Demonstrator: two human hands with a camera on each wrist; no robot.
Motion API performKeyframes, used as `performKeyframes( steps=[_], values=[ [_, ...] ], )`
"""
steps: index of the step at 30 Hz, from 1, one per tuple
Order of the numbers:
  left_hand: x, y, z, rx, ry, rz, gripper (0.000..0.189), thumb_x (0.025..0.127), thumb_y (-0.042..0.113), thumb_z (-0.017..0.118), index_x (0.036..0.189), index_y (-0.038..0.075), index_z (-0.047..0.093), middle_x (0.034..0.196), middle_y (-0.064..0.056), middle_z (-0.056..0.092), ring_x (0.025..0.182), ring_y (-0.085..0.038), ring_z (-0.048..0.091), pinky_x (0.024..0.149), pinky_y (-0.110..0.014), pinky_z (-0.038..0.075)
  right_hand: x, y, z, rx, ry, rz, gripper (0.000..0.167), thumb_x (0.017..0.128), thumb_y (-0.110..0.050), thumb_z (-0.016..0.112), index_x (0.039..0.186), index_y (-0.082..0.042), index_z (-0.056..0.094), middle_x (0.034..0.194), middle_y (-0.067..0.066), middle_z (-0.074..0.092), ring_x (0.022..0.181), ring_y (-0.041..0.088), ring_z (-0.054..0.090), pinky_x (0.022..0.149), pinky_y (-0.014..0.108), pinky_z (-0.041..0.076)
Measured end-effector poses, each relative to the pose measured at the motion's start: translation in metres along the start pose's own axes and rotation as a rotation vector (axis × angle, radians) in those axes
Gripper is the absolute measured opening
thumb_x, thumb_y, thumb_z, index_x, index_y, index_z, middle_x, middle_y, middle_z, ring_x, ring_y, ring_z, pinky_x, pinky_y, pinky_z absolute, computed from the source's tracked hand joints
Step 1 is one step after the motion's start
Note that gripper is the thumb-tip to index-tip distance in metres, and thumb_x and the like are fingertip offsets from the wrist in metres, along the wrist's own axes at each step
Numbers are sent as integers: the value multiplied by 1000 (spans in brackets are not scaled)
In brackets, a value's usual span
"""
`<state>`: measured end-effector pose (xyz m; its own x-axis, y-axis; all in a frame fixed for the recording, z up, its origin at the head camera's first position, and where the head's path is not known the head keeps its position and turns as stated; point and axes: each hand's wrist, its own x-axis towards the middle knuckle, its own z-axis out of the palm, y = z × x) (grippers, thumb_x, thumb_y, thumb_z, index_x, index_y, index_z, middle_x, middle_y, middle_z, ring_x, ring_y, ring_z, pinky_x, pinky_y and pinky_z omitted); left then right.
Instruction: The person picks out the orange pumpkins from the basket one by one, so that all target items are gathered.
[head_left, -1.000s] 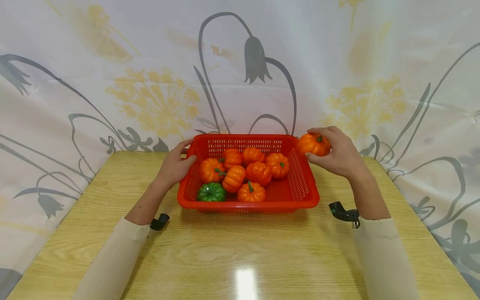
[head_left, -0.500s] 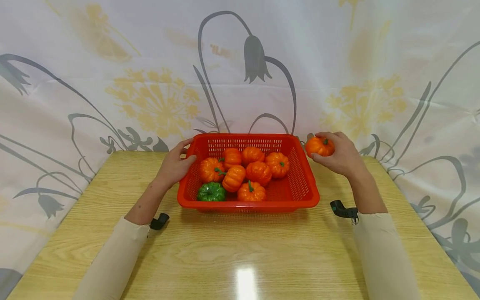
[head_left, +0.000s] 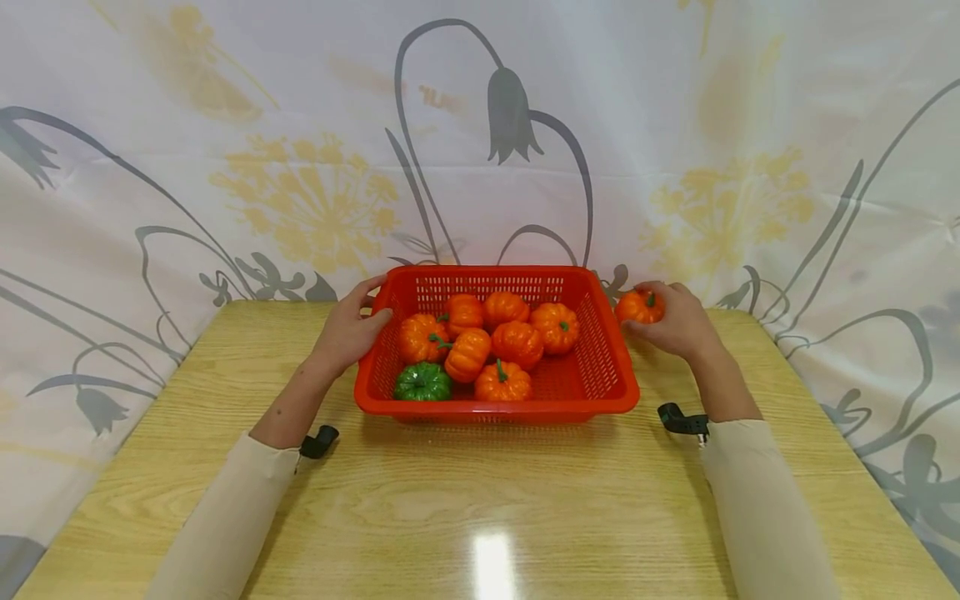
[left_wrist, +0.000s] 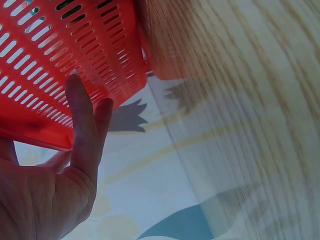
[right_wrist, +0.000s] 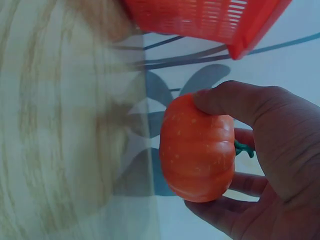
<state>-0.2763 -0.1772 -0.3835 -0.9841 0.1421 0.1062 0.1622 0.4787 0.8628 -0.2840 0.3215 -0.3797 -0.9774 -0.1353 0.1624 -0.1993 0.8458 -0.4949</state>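
A red plastic basket (head_left: 497,408) with slotted walls holds several small orange pumpkins (head_left: 517,345) and one green pumpkin (head_left: 423,382) at its near left corner. My left hand (head_left: 349,332) grips the basket's left rim, thumb over the edge; in the left wrist view its fingers (left_wrist: 82,110) lie along the outer wall. Right of the basket, my right hand (head_left: 681,323) holds another orange pumpkin (right_wrist: 197,150) between thumb and fingers, its green stem toward the palm. Whether this pumpkin touches the table cannot be told.
The basket stands on a wood-grain table (head_left: 480,492), near its far edge. Behind and at both sides hangs a pale cloth (head_left: 315,100) printed with grey and yellow flowers. A black wrist device (head_left: 681,419) sits at the right wrist, a similar one (head_left: 319,442) at the left.
My right hand has carried the orange pumpkin rightward from beside the basket's right rim, then lowered it toward the table. The left hand and basket have stayed in place.
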Motion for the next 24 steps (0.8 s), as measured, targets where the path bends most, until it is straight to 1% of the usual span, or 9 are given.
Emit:
performKeyframes(
  steps=[6, 11, 15, 24],
  values=[
    [1, 0, -1, 2, -2, -2, 62, 108, 18, 54, 166, 12, 35, 143, -27, 57, 122, -43, 63, 92, -55, 62, 2, 9, 7, 4, -19, 14, 61, 92, -24, 77, 143, 2, 55, 131, 35, 53, 116, 50, 51, 98, 68, 48],
    [0, 0, -1, 7, -4, 0, 61, 108, 18, 53, 166, 12, 35, 144, -27, 57, 122, -43, 63, 92, -55, 62, 4, 15, 11, -5, -32, 32, 68, 91, -26, 78, 146, 3, 52, 132, 36, 51, 116, 50, 51, 98, 68, 48],
    [1, 0, 0, 1, -5, -2, 61, 108, 17, 53, 167, 12, 34, 144, -27, 56, 122, -43, 64, 91, -54, 62, 4, 16, 12, -11, -34, 37, 72, 90, -27, 79, 149, 5, 50, 133, 37, 52, 117, 51, 51, 99, 68, 48],
    [0, 1, -1, -7, -9, -8, 62, 109, 18, 53, 167, 13, 34, 143, -26, 57, 121, -42, 64, 91, -54, 62, 6, 17, 11, -38, -76, 43, 79, 92, -30, 76, 155, 4, 44, 135, 38, 52, 120, 53, 52, 101, 69, 47]
  ],
)
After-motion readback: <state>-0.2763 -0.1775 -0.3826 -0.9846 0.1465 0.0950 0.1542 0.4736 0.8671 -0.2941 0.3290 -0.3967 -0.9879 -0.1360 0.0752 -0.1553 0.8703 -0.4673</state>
